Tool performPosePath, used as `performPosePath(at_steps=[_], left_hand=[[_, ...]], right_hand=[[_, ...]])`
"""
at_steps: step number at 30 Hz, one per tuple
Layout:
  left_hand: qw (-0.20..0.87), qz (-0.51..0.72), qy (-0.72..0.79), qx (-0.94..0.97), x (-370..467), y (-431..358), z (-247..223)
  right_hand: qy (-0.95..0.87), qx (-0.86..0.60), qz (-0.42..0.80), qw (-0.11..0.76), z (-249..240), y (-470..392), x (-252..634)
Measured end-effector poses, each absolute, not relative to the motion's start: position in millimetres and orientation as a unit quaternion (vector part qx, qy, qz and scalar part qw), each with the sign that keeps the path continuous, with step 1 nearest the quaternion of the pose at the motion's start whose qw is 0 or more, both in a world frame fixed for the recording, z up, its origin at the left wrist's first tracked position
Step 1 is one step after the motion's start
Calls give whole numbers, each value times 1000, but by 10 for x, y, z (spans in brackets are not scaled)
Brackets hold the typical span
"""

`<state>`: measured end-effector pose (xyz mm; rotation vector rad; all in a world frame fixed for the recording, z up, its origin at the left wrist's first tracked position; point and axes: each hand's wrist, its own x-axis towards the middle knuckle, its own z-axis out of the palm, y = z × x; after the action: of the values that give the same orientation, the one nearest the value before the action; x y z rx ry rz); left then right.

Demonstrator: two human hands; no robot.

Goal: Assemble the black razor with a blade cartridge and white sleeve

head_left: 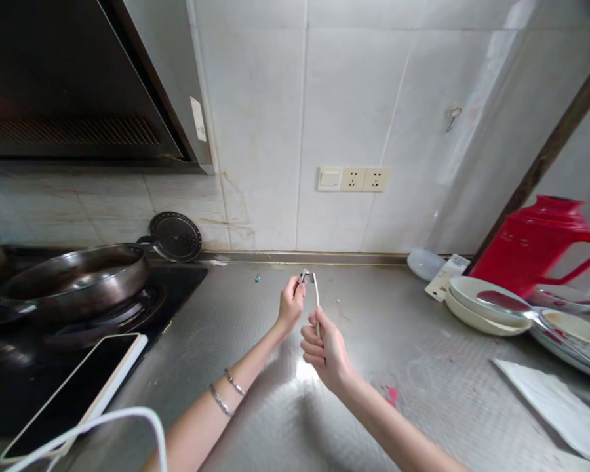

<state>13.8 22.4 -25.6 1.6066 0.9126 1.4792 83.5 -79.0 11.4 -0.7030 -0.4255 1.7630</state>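
Both hands are held over the middle of the metal counter (255,341). My left hand (291,305) is closed in a pinch on a small shiny metal piece (305,275), too small to identify. Just to its right, my right hand (327,344) has its fingers wrapped round a thin whitish stick (316,292), which stands nearly upright with its top end beside the metal piece. Whether the two touch is unclear. A tiny dark and bluish item (257,278) lies on the counter to the left, beyond my hands.
At left, a pan (78,282) sits on the black stove (181,282), with a phone (73,400) and white cable (128,413) nearer me. On the right are a red jug (533,246), stacked dishes (482,321) and a white sheet (555,406). Sockets (353,179) are on the wall.
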Motion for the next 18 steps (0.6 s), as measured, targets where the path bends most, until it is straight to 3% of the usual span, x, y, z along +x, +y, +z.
performPosePath(at_steps=[18], left_hand=[[417, 583, 381, 584, 245, 167, -322]], right_hand=[[-153, -268, 734, 606, 163, -751, 700]])
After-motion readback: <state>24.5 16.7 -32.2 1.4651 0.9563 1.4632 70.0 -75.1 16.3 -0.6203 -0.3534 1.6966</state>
